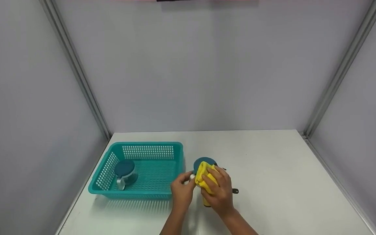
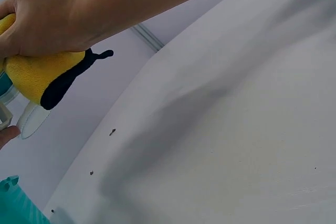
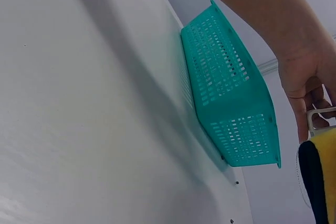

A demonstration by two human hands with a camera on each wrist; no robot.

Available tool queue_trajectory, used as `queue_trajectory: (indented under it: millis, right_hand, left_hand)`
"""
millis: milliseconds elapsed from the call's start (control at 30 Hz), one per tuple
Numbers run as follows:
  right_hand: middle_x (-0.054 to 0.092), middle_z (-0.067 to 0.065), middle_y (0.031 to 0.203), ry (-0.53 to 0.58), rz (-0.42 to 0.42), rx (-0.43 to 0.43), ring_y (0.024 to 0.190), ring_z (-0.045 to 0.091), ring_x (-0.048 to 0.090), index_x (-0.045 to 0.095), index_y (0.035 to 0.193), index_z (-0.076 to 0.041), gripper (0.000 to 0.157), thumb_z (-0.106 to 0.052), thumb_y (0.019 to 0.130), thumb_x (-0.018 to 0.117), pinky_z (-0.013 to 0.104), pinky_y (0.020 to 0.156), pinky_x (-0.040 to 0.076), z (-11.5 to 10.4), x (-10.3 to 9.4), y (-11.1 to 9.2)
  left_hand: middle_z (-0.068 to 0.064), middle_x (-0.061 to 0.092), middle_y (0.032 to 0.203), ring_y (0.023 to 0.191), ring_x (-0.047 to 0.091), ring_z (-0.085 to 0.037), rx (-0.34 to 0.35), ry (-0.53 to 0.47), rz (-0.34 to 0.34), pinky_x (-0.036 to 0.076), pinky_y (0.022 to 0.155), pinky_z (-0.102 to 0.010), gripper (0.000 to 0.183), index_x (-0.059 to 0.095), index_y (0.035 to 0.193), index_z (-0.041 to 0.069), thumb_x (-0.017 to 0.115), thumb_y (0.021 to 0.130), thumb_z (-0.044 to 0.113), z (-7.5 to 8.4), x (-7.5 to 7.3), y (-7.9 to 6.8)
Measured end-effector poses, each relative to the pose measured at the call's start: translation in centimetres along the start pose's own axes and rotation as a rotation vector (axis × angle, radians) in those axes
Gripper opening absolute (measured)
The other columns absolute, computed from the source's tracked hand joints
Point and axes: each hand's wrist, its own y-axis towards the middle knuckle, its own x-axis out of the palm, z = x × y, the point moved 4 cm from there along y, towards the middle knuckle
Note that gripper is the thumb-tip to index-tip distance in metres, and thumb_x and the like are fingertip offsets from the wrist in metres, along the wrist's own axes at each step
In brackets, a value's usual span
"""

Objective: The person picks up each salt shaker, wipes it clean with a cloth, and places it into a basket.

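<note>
Yellow cloth gripped in the right hand. Between both hands, holds the blue-lidded jar, pinching its white handle with the left hand, nearer the teal basket.

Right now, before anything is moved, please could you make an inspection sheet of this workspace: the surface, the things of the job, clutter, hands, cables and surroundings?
Surface: white table, with shadows under the arms and basket.
Job's things: yellow cloth, dark-edged, held against a blue-lidded jar; the jar is mostly hidden by cloth and hands.
Clutter: green basket with a second jar standing inside; small dark marks near the table's edge, too small to identify.
Hands: left hand pinches the held jar's white handle; right hand grips the cloth.
Cables: nothing seen.
Surroundings: grey walls with metal strips at the corners.
</note>
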Motion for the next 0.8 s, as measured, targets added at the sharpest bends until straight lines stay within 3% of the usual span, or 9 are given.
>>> queue_trajectory:
  millis: [300, 533, 800]
  right_hand:
    - [0.064, 0.015, 0.122, 0.03, -0.008, 0.042, 0.115, 0.035, 0.054, 0.073, 0.111, -0.011, 0.03, -0.015, 0.081, 0.068, 0.027, 0.114, 0.035, -0.4, -0.3, -0.5]
    - [0.062, 0.02, 0.121, 0.086, 0.055, 0.155, 0.114, 0.03, 0.057, 0.071, 0.113, -0.005, 0.037, -0.004, 0.076, 0.067, 0.023, 0.109, 0.041, 0.7, -1.1, -0.1]
    - [0.061, 0.017, 0.125, 0.101, 0.063, 0.281, 0.112, 0.025, 0.061, 0.067, 0.12, -0.005, 0.049, 0.007, 0.072, 0.07, 0.019, 0.103, 0.043, 1.5, -1.1, 0.1]
  left_hand:
    - [-0.005, 0.073, 0.096, 0.097, 0.066, -0.023, -0.047, -0.037, 0.009, 0.059, 0.072, -0.027, 0.025, 0.076, 0.104, 0.007, 0.079, 0.082, 0.017, -0.3, -0.4, -0.2]
    - [-0.009, 0.069, 0.094, 0.091, 0.068, -0.018, -0.083, -0.135, -0.019, 0.06, 0.071, -0.026, 0.029, 0.074, 0.107, 0.005, 0.081, 0.081, 0.016, -0.1, -0.1, -0.1]
    - [-0.006, 0.07, 0.094, 0.093, 0.067, -0.02, -0.08, -0.102, -0.034, 0.06, 0.073, -0.028, 0.024, 0.076, 0.102, 0.009, 0.082, 0.08, 0.016, 0.2, -0.2, 0.4]
